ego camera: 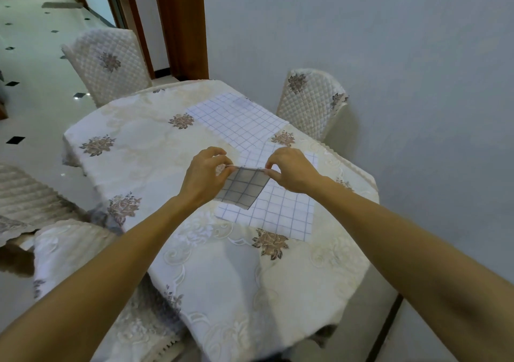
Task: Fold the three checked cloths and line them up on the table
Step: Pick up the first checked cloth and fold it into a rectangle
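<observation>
Left hand (pixel 203 178), right hand (pixel 292 171) — cloth (pixel 244 187) corners hidden

The folded checked cloth (pixel 244 187) hangs lifted. The near cloth (pixel 281 214) lies flat beneath it. The far cloth (pixel 239 119) lies flat at 12 o'clock.

On the table (pixel 172 150), the left half and the near end lie bare, free to cross. The near flat cloth (pixel 281 214) covers the right middle, with the folded cloth (pixel 244 187) pinched in your left hand (pixel 204 178) and right hand (pixel 292 171) over it. The far flat cloth (pixel 239 119) fills the far right corner. A quilted chair (pixel 308 102) and the wall (pixel 389 55) crowd the right.
</observation>
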